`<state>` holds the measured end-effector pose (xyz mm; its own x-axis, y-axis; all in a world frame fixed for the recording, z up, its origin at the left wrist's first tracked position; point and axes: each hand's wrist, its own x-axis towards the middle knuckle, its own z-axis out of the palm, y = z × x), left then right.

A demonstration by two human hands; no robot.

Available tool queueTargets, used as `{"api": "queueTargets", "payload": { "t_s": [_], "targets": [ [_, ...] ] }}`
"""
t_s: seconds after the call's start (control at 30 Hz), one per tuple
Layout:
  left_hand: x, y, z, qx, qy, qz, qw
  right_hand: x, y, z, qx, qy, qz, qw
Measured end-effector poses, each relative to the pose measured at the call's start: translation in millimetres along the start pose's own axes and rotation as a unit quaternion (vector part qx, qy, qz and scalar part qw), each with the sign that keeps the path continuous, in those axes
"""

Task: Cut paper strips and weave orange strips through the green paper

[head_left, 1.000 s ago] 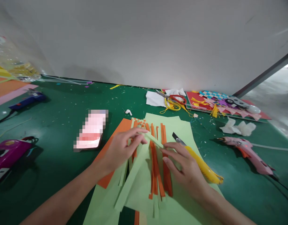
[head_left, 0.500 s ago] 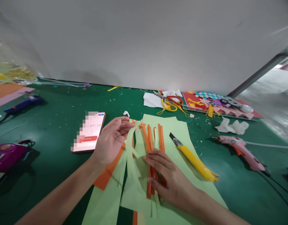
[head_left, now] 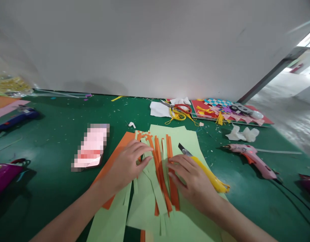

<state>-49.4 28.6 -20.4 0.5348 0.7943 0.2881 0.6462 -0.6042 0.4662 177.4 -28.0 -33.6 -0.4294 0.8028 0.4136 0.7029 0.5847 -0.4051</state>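
Green paper sheets (head_left: 190, 215) lie in front of me, with orange paper strips (head_left: 158, 161) and pale green paper strips (head_left: 155, 188) running lengthwise over them. At the strips' far end is a small orange-and-green woven patch (head_left: 144, 135). My left hand (head_left: 128, 161) hovers by the left strips, thumb and fingers apart, over an orange sheet (head_left: 119, 144). Resting at the rightmost orange strip, my right hand (head_left: 192, 178) has its fingers stretched out. A yellow utility knife (head_left: 212, 178) with its blade out lies just beyond the right hand, partly hidden by it.
Left stand a phone (head_left: 91, 146), a white earbud (head_left: 131, 125) and a blue glue gun (head_left: 17, 117). Scissors (head_left: 179, 111) and a red craft board (head_left: 261, 116) sit at the back by the grey wall. On the right are crumpled tissue (head_left: 242, 133) and a pink glue gun (head_left: 256, 159).
My left hand has come down and nearer, letting go of the raised green strip, which now lies flat across the orange ones. My right hand has shifted right, and the orange strips are spread more.
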Motion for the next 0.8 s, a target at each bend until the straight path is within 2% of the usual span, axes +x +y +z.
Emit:
{"api": "queueTargets", "payload": {
  "t_s": [0.13,0.23,0.37,0.43,0.53,0.63,0.7,0.8],
  "targets": [
    [-2.3,3.8,4.5,0.032,-0.083,0.112,0.990,-3.3,0.6,0.7,-0.055,-0.057,0.011,0.997],
    [-5.1,3.4,9.3,0.035,-0.116,0.130,0.984,-4.8,1.7,2.2,-0.068,-0.098,0.018,0.993],
    [-5.3,2.1,9.1,0.032,-0.097,0.108,0.989,-6.3,7.5,-3.6,-0.053,-0.135,0.037,0.989],
    [-4.2,3.8,7.1,0.027,-0.092,0.117,0.988,-7.9,12.7,-9.7,-0.027,-0.157,0.036,0.986],
    [-2.7,7.8,6.4,0.009,-0.117,0.158,0.981,-10.7,19.7,-17.1,0.006,-0.183,0.019,0.983],
    [-1.9,9.9,8.4,0.003,-0.139,0.175,0.975,-11.1,20.7,-19.0,-0.004,-0.206,0.010,0.978],
    [-1.5,10.1,9.6,-0.003,-0.134,0.171,0.976,-10.0,18.6,-18.5,-0.011,-0.206,0.006,0.978],
    [-0.6,9.9,11.0,-0.017,-0.111,0.169,0.979,-8.2,15.9,-17.3,-0.014,-0.169,-0.001,0.985]
  ]
}}
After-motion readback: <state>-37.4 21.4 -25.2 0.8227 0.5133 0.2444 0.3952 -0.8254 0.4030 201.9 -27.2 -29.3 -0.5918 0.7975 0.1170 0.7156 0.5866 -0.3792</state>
